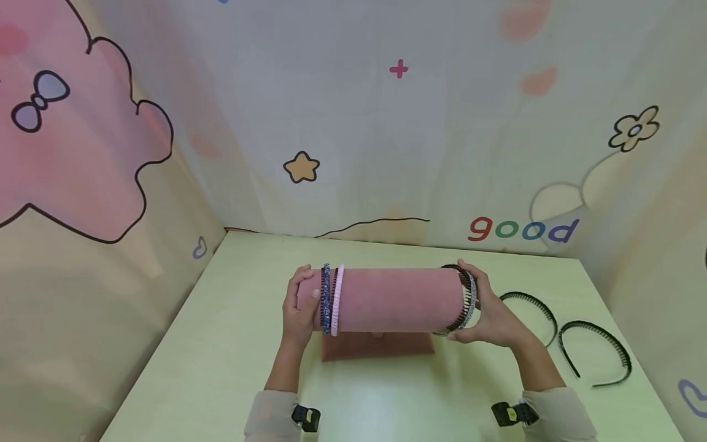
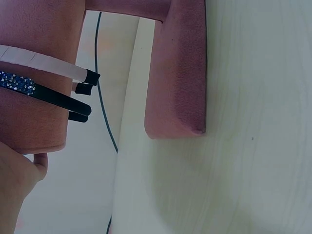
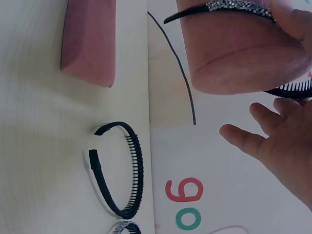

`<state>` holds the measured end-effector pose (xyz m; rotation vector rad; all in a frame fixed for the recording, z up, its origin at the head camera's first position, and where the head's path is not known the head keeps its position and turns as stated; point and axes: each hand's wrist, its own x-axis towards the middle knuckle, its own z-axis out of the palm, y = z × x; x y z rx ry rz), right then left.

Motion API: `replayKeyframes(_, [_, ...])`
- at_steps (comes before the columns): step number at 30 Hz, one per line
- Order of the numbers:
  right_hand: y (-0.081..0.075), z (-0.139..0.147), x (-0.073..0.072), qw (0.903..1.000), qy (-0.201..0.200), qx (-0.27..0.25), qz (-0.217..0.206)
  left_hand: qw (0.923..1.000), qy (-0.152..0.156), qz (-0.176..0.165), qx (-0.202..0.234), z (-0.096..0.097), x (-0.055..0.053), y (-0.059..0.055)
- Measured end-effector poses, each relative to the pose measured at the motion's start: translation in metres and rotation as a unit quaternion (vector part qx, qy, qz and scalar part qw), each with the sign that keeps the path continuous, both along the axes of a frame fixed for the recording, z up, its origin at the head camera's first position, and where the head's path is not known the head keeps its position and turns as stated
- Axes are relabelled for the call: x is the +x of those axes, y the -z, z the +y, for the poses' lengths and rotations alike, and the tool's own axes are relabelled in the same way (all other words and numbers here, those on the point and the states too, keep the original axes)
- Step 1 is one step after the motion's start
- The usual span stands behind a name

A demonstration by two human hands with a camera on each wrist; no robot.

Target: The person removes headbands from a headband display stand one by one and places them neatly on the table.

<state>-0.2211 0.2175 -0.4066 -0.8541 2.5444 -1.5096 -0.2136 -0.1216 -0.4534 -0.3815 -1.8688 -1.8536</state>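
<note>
While the left hand (image 1: 300,310) grips the left end of the pink roll (image 1: 397,301), the right hand (image 1: 496,316) grasps a silver-glitter headband (image 1: 472,296) around the right end. The roll partly blocks its base (image 1: 381,348); two black toothed headbands (image 1: 544,307) lie on the table (image 1: 232,344). The left wrist view exposes black tips of the blue-glitter headband (image 2: 19,83), hidden from the head camera. The roll is level and suede-like; a printed wall (image 1: 353,110) stands behind.

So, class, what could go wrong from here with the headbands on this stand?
The right hand might let the silver headband slip off, since it sits near the end of the pink roll. The roll could tilt if the left hand loosens at the other end. The right forearm might nudge the loose black headband beside it.
</note>
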Motion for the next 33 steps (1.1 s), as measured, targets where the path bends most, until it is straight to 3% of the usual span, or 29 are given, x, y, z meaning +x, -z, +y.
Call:
replayKeyframes(7, [0.012,0.009,0.001,0.9978,0.002,-0.052,-0.042,1.0000,0.001,-0.008,0.000,-0.002,0.001,0.000])
replayKeyframes(14, [0.047,0.026,-0.007,0.9957,0.023,-0.078,-0.044,0.9999,0.003,-0.005,0.009,-0.003,0.001,-0.001])
replayKeyframes(19, [0.052,0.035,0.003,0.9904,0.036,-0.120,-0.058,0.9998,0.015,0.005,0.010,0.000,-0.001,-0.003])
replayKeyframes(24, [0.057,0.042,0.016,0.9807,0.035,-0.178,-0.074,0.9999,0.011,-0.007,0.009,0.002,-0.001,0.000])
replayKeyframes(33, [0.061,0.032,0.028,0.9727,0.050,-0.207,-0.092,1.0000,0.001,-0.005,0.004,-0.002,0.003,-0.003])
